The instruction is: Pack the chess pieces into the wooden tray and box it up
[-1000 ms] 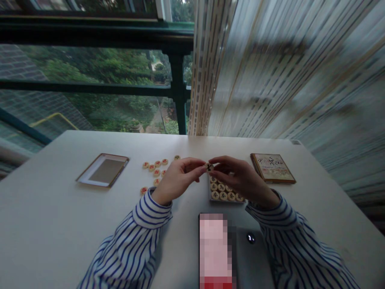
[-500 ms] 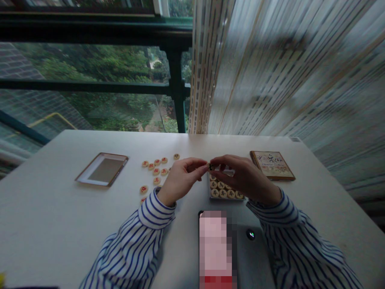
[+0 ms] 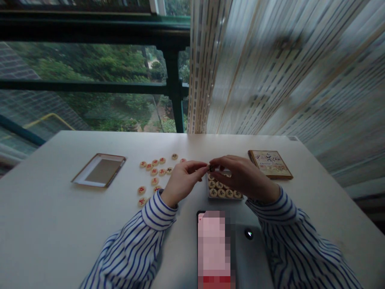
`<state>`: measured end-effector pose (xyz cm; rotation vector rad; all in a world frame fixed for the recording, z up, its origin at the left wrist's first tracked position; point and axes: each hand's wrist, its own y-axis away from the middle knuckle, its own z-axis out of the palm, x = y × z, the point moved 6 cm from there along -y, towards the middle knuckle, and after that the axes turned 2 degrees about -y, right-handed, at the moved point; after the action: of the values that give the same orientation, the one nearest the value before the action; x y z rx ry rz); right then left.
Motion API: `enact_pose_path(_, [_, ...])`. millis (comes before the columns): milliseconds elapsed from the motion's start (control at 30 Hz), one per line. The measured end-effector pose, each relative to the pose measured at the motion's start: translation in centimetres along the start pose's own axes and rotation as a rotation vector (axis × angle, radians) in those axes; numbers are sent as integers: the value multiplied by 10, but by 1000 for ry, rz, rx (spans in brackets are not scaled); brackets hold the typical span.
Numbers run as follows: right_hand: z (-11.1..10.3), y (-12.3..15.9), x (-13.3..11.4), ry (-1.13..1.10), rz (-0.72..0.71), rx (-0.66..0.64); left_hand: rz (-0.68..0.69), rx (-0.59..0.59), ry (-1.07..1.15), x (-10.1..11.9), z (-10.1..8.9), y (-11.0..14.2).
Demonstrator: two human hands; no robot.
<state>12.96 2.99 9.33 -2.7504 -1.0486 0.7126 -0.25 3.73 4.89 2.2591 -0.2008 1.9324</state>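
Note:
Above the far left corner of a small box [image 3: 226, 198], my two hands meet over a round Chinese chess piece [image 3: 210, 168]. My left hand [image 3: 184, 176] pinches it from the left between thumb and fingers. From the other side my right hand [image 3: 245, 176] has its thumb and fingertips closed on the same piece. Black-marked pieces [image 3: 221, 193] lie in rows in the box, partly covered by my right hand. Loose pieces [image 3: 154, 171], mostly with red characters, are scattered on the table left of my left hand, some hidden behind it.
On the white table [image 3: 48, 216], an open box lid [image 3: 104, 170] lies at the left. A Chinese chess box cover [image 3: 270, 164] rests at the right. Nearest me are a phone with a blurred-out screen [image 3: 213, 249] and a grey flat device [image 3: 252, 257]. Curtain and window stand behind.
The view has shifted slightly. Both hands still meet at the piece, which has turned a little between the fingertips, its marked face showing less than before.

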Motion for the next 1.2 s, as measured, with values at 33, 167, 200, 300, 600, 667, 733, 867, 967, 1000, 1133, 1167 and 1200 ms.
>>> enact_pose_path(33, [1,0,0,8,-3,-4,-3,3,-1,-1,0,0])
enact_pose_path(167, [3,-1,1,44,-10,-24,9,12,-16,-4,1,-1])
enact_pose_path(200, [3,-1,1,54,-10,-31,13,12,-22,-5,2,-1])
enact_pose_path(300, [5,-2,2,81,-9,-55,14,7,-42,-6,3,-2])
enact_pose_path(600, [3,-3,9,110,5,-68,25,7,-110,-10,3,-3])
enact_pose_path(667, [3,-2,14,131,25,-86,46,-12,-170,-13,5,-4])
enact_pose_path(733, [3,-2,20,160,51,-106,64,-35,-245,-15,7,-3])
enact_pose_path(867, [6,0,32,231,102,-144,78,-59,-368,-19,10,-3])
enact_pose_path(967, [9,0,38,259,123,-167,91,-71,-431,-20,12,-2])
enact_pose_path(1000, [10,1,39,262,128,-171,90,-75,-448,-20,12,-2])
enact_pose_path(1133, [14,1,44,273,150,-188,92,-78,-511,-23,14,-2])
enact_pose_path(1167, [14,1,45,281,156,-191,97,-78,-525,-24,15,-1])
enact_pose_path(1200, [15,1,45,292,163,-193,101,-81,-540,-24,15,-1])
